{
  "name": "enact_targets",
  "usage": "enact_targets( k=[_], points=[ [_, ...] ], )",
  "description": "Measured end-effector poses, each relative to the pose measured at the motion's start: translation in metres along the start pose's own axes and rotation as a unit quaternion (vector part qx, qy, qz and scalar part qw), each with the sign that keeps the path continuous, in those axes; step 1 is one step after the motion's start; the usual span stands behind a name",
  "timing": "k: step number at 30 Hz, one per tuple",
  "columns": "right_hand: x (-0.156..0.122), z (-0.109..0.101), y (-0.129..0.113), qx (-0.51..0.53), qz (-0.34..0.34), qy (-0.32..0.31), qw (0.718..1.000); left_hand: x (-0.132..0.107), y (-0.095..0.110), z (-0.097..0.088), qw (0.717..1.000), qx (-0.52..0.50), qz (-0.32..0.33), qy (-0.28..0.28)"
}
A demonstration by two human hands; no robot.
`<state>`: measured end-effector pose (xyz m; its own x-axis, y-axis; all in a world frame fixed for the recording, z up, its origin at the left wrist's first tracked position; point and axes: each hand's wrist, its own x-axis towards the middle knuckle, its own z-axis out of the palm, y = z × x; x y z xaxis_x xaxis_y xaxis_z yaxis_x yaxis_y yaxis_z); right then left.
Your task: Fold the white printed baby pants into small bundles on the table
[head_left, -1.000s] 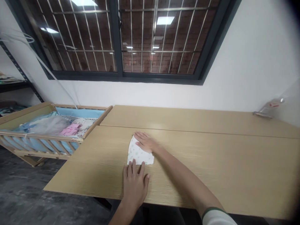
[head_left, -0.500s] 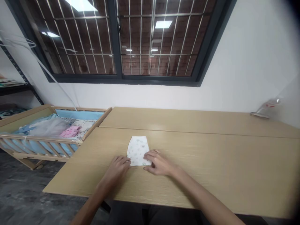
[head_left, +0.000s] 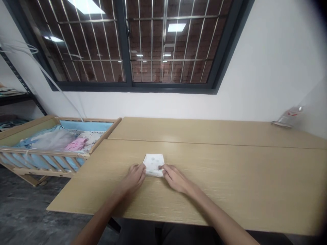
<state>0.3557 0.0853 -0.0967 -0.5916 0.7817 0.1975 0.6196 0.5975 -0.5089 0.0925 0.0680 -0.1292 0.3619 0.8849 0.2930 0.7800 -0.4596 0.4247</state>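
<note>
A small white printed cloth (head_left: 153, 162) lies folded on the wooden table (head_left: 230, 183), in front of me. Its near edge looks turned up into a fold. My left hand (head_left: 136, 175) pinches the near left corner, fingers closed on the fabric. At the near right corner my right hand (head_left: 175, 177) grips the cloth between thumb and fingers. What exact kind of cloth item it is, I cannot tell; faint small prints show on it.
A wooden crib (head_left: 84, 154) with blue lining, a pink cloth (head_left: 76, 144) and other fabrics adjoins the table's left side. A clear plastic bag (head_left: 287, 117) sits at the far right. Behind the table are a wall and a barred window (head_left: 168, 51).
The cloth has become shorter, its near part folded up away from me. Both hands have closed on its near corners; earlier they lay beside it with looser fingers.
</note>
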Motion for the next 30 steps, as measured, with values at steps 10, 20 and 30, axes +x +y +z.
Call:
enact_targets(
  k=[10, 20, 30],
  points=[
    [0.058, 0.007, 0.026, -0.008, 0.102, 0.111, 0.989, 0.074, 0.000, 0.004, 0.982, 0.070, -0.173, -0.028],
    [0.073, 0.027, 0.037, -0.100, 0.284, 0.093, 0.949, 0.085, -0.004, 0.030, 0.961, 0.181, -0.207, 0.019],
    [0.065, 0.044, 0.012, -0.222, 0.004, 0.157, 0.962, 0.086, -0.001, 0.045, 0.971, -0.002, -0.038, 0.234]
  ],
)
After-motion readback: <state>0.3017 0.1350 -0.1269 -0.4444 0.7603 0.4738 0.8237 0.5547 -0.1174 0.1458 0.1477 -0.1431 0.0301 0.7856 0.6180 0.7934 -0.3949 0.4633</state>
